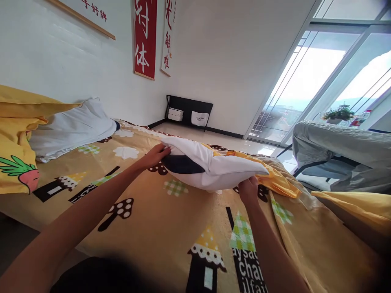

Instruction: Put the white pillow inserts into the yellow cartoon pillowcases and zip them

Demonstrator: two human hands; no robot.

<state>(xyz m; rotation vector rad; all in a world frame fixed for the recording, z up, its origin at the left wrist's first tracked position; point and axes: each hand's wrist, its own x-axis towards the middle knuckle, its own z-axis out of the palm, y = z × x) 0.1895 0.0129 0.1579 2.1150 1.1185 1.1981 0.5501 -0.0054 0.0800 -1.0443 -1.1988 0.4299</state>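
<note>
- White pillow (214, 169) with a dark panel (183, 164) is held out above the patterned bed cover (146, 228), spanning the space between the two hands; its far underside is hidden
- Left hand (156, 156) is closed on the pillow's left end, beside the dark panel
- Right hand (248, 190) pinches the near edge by the right corner, some of its fingers out of sight behind the fabric
- Behind that corner lies a yellow cloth (282, 179), partly covered by the pillow
- At the left, a second pillow (76, 126) is partly hidden by a yellow radish-print cloth (18, 136), itself cut off by the frame
- Far right, a yellow fabric (360, 203) runs out of view; what lies under it is perhaps bedding, too dark to be sure
- Red banner (145, 40) on the wall loses its upper characters to the top edge
</note>
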